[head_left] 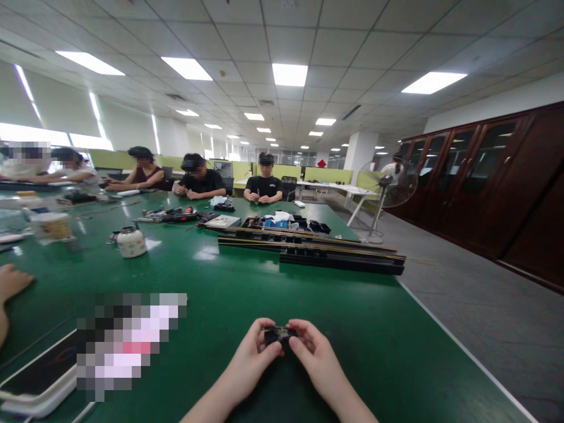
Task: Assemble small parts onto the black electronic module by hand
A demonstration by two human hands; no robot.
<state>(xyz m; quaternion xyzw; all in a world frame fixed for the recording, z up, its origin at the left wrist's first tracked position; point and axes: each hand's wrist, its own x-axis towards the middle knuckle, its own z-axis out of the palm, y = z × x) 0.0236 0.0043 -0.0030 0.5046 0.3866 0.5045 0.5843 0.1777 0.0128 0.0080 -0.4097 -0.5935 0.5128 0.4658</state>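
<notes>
A small black part [281, 334], with a yellowish detail in its middle, sits between my two hands over the near part of the green table [211, 311]. My left hand [253, 355] pinches its left end between thumb and fingers. On the other side, my right hand [314, 352] grips the right end the same way. The fingertips cover both ends, and the part is too small for me to name its kind.
Long black rails [343, 261] with brass-coloured rods lie across the table ahead. Behind them are black trays [319, 227] and tools [170, 215]. Left stand a white jar [131, 242] and a phone [39, 364]. A co-worker's hand [15, 281] rests at far left; other people sit opposite.
</notes>
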